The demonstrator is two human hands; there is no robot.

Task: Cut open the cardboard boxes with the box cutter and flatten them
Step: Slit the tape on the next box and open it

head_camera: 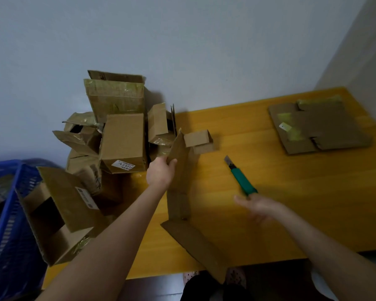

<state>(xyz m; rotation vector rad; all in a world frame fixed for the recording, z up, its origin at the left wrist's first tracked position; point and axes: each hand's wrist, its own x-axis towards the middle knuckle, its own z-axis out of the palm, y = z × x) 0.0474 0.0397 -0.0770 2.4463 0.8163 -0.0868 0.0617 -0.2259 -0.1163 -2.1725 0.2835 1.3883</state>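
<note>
1. The cut-open brown cardboard box stands on edge near the front of the yellow wooden table, with one flap splayed flat toward the person. The left hand pinches its upper edge.
2. It looks light, stiff across the panels and floppy at the creases (the splayed flap suggests as much). It should go down best if pressed on the broad panels.
3. The green-handled box cutter lies on the table just right of the box, blade out and pointing away. The right hand is blurred at the handle's end, fingers spread and not wrapped round it.
4. The handle is the only safe hold, since the blade is bare.
5. A pile of taped brown boxes crowds the left side. A small brown box sits just behind the held one. A flattened brown cardboard sheet lies at the far right, and a blue plastic basket stands off the left edge.
</note>
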